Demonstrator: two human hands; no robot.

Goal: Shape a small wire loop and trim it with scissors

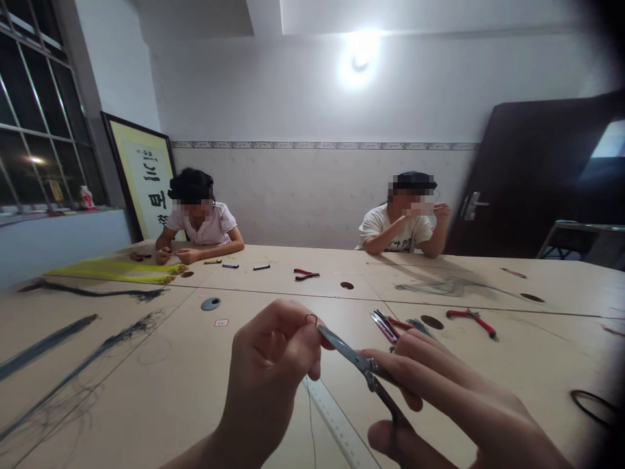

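Note:
My left hand [273, 365] is closed in a pinch on a thin grey thread [312, 423], whose tail hangs down below the fingers. A small dark loop [311, 318] stands up at the fingertips. In my right hand [454, 391] are small metal scissors [349, 352], with fingers on the handles. The scissors' tips lie close by the loop at my left thumb; whether they touch the thread cannot be made out. Beneath both hands a metal ruler [336, 417] lies on the table, partly covered by them.
Red-handled pliers [472, 320] and more tools [385, 326] lie beyond my right hand. Further pliers [305, 274] are mid-table. Bundles of dark strands [92, 355] and yellow strands [112, 268] lie at the left. Two people [205, 228] sit opposite, hands raised or on the table.

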